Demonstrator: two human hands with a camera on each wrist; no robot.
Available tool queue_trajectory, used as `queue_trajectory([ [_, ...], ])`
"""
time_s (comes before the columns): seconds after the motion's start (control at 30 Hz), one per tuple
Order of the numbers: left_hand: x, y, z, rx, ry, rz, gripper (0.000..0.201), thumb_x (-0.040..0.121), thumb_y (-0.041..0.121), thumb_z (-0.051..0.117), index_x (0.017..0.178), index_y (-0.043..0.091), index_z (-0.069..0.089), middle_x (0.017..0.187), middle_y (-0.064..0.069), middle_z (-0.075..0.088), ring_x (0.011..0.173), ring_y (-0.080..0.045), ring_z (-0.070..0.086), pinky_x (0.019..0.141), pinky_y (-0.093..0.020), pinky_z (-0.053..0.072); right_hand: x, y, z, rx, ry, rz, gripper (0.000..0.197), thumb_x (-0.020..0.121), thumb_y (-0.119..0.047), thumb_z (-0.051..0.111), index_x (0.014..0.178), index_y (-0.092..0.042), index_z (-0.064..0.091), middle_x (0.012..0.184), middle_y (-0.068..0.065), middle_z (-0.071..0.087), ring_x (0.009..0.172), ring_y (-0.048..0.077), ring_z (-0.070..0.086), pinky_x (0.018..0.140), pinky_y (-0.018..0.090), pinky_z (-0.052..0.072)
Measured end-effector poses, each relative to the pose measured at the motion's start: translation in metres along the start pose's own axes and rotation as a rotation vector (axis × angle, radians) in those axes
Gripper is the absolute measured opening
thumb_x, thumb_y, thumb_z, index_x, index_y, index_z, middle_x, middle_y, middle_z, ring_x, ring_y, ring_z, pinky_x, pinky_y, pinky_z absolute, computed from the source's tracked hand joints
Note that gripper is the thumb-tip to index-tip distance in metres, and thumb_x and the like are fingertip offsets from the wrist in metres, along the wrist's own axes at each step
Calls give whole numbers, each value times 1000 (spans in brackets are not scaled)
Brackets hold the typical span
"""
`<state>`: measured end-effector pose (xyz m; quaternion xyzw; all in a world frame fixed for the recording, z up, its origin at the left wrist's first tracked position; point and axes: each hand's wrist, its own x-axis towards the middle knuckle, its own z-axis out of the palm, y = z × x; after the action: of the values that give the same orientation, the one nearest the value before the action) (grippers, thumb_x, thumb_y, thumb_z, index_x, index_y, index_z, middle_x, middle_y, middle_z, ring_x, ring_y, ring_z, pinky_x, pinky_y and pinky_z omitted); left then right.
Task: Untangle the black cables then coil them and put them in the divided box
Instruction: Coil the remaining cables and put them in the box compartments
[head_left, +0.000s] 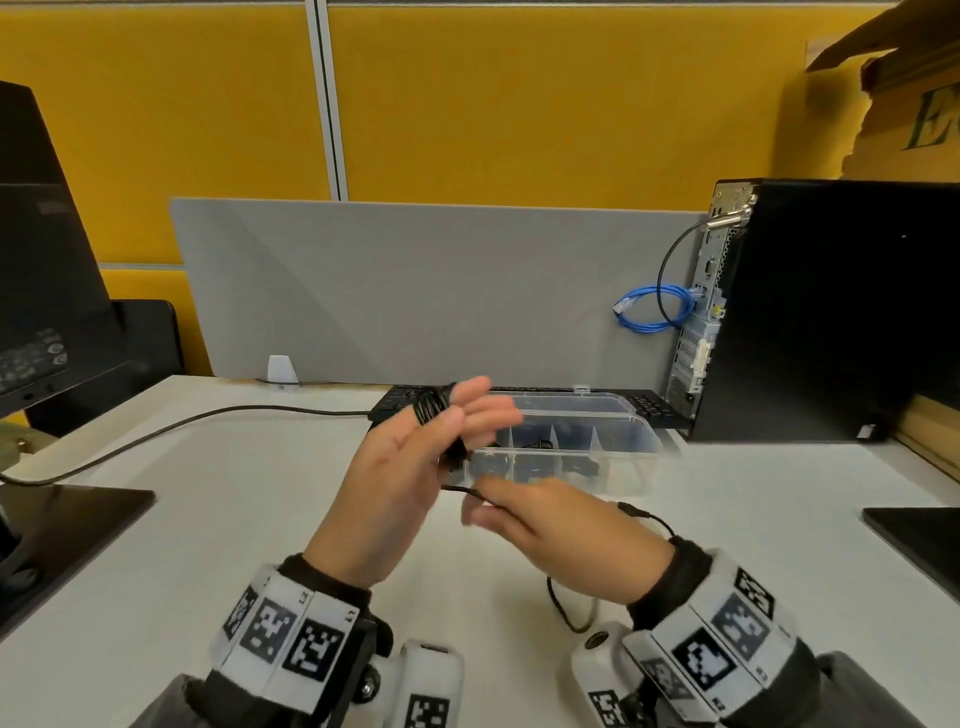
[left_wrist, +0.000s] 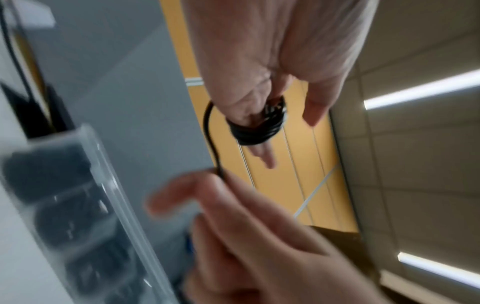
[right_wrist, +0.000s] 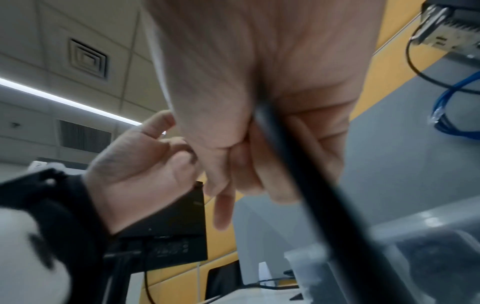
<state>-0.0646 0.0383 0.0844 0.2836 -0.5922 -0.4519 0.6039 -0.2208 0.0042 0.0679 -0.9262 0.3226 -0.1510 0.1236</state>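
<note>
My left hand (head_left: 395, 467) is raised over the white desk. A tight coil of black cable (head_left: 431, 408) is wound round its fingers, some of which curl on it; the left wrist view shows the coil (left_wrist: 257, 131) too. One strand (head_left: 460, 488) runs from the coil to my right hand (head_left: 561, 535), which pinches it. The loose tail passes under that hand, ending in a plug (head_left: 631, 510) and a slack loop (head_left: 563, 608) on the desk. Just behind both hands stands the clear divided box (head_left: 639, 447), lid open, with dark coils in several compartments.
A black keyboard (head_left: 644, 402) lies behind the box, with its lead (head_left: 208, 421) crossing the desk to the left. A PC tower (head_left: 831, 312) with a blue cable (head_left: 654, 312) stands at the right. A monitor base (head_left: 67, 519) sits at the left. A grey divider (head_left: 415, 291) closes the back.
</note>
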Motion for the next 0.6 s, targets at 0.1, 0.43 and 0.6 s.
queue_trajectory([
  [0.1,-2,-4,-13,692,-49,26,42,66,37,61,108,37,56,120,18,56,126,12,36,102,-8,33,-1,-7,-10,-22,3,-22,22,99,-31,37,94,-24,58,64,-12,47,61,7,45,69,33,44],
  [0.43,2,-3,-48,1122,347,-17,3,86,27,62,85,25,60,79,13,59,73,6,52,61,-5,37,-32,85,-71,-39,146,469,29,98,-28,41,73,-25,55,59,-9,51,53,6,48,58,20,37],
  [0.6,5,-5,-59,1114,552,12,13,89,22,59,95,12,65,77,9,58,69,4,48,61,-8,33,-54,120,-80,-136,277,740,32,97,-33,39,73,-18,54,62,5,54,43,16,52,42,24,42],
])
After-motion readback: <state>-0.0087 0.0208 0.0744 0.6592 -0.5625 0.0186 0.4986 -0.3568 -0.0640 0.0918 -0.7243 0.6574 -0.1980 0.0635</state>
